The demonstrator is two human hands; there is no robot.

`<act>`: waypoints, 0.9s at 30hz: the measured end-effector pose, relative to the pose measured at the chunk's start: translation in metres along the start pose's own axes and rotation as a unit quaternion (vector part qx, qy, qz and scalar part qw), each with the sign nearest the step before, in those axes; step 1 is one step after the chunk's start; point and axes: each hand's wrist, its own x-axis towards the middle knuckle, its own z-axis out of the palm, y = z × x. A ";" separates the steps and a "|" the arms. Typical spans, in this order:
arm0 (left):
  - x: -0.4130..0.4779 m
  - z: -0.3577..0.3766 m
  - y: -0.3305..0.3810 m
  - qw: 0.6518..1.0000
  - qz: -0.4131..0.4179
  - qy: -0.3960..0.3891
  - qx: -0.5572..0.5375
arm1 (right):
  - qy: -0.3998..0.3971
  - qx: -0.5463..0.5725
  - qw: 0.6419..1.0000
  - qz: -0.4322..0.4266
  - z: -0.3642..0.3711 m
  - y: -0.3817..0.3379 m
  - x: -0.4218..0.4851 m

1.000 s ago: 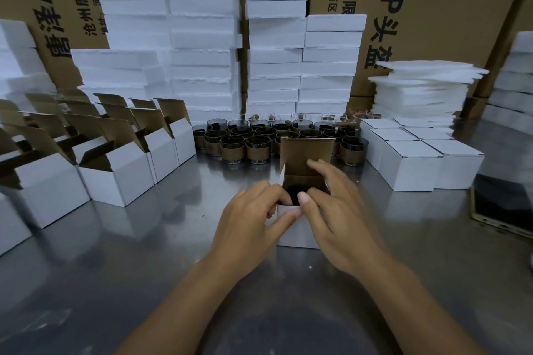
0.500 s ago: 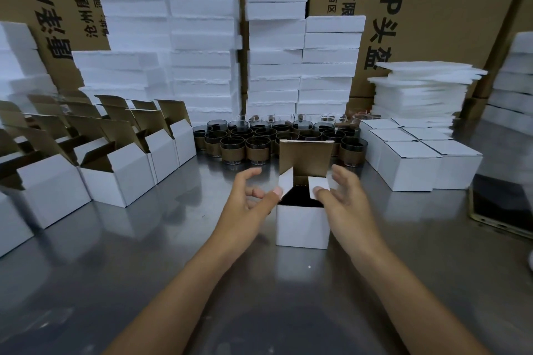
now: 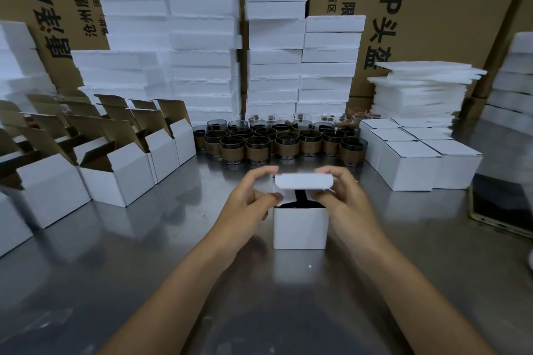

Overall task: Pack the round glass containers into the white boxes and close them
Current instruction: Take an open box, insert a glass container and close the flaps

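Observation:
A small white box (image 3: 300,228) stands on the steel table in front of me, with a dark glass container just visible inside under its lid. The lid (image 3: 303,181) is folded forward, almost level, a gap still showing beneath it. My left hand (image 3: 250,199) pinches the lid's left end, and my right hand (image 3: 344,196) pinches its right end. Behind the box, several round glass containers (image 3: 284,143) with brown bands stand in rows.
Open white boxes (image 3: 115,173) with raised brown flaps line the left side. Closed white boxes (image 3: 412,164) sit at the right, with a phone (image 3: 501,204) beyond them. Foam slabs (image 3: 418,89) and large cartons are stacked along the back.
The side flaps were tucked in and my hands went up to the upright lid. The lid has now swung forward and down over the box opening, held at both ends.

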 end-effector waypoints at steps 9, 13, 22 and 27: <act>-0.002 0.003 0.001 1.000 -0.009 0.004 -0.010 | -0.005 -0.028 1.000 0.009 0.004 -0.003 -0.006; -0.002 0.003 0.001 1.000 -0.002 0.007 -0.029 | -0.029 -0.080 0.996 -0.031 0.005 0.001 -0.010; -0.002 0.003 0.000 0.999 0.008 -0.001 -0.046 | -0.032 -0.130 0.987 -0.083 0.004 0.003 -0.009; -0.001 0.002 0.000 0.999 0.003 0.000 -0.048 | -0.017 -0.124 0.990 -0.070 0.005 0.004 -0.007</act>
